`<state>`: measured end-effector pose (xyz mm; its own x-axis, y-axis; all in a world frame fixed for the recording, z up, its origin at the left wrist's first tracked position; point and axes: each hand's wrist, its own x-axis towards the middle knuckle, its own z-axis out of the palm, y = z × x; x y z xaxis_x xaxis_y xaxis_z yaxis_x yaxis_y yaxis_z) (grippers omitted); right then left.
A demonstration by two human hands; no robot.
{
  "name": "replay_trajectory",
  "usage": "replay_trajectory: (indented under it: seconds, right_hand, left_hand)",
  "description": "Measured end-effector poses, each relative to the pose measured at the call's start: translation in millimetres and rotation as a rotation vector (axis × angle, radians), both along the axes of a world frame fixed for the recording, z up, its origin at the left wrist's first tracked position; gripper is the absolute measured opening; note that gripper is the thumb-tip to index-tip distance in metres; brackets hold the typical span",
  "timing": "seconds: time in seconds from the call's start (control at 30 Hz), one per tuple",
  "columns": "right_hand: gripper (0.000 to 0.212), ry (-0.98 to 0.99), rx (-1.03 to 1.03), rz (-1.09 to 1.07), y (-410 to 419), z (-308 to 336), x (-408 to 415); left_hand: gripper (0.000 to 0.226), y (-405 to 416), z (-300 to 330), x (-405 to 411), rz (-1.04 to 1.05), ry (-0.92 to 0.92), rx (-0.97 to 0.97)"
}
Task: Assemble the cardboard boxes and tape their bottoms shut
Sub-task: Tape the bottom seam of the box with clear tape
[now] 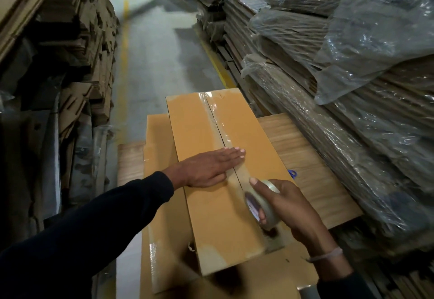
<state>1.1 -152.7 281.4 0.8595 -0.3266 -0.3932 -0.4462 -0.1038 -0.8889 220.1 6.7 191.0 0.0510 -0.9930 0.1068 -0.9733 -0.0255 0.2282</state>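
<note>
Taping the box (218, 169) on the worktop (305, 157) goes best if the left hand (206, 168), fingers flat together, presses the seam while the right hand (288, 207), gripping the tape roll (260, 204), pulls straight toward the near edge.

A wooden table (303, 155) sits in a narrow aisle, with blue scissors (292, 173) on it, mostly hidden. The grey concrete floor (155, 47) runs ahead, marked by two yellow lines (123, 47). To the left, flat cardboard (77, 40) is piled high; to the right, stacks (328, 115) lie under plastic wrap (375, 35).
</note>
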Motion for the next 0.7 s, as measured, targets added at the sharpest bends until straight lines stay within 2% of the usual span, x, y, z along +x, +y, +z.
replay_trajectory:
  seconds: [0.13, 0.33, 0.5, 0.63, 0.7]
  right_hand:
    - [0.021, -0.115, 0.053, -0.093, -1, -4, -15]
    - [0.047, 0.077, 0.039, 0.008, -4, -2, -27]
    - [0.042, 0.039, 0.090, -0.024, 1, -3, -38]
    - [0.025, -0.098, 0.116, -0.083, 5, -12, -53]
    - [0.028, -0.130, 0.122, -0.080, 6, -13, -62]
  left_hand:
    - [0.059, -2, -5, -20, -0.101, 0.032, -0.025]
    - [0.062, 1, 0, -20, -0.120, 0.062, -0.020]
    - [0.062, -1, 2, -30, -0.128, 0.031, -0.024]
    - [0.060, -1, -4, -51, -0.187, 0.045, -0.022]
    - [0.060, 1, -4, -52, -0.185, 0.060, -0.028]
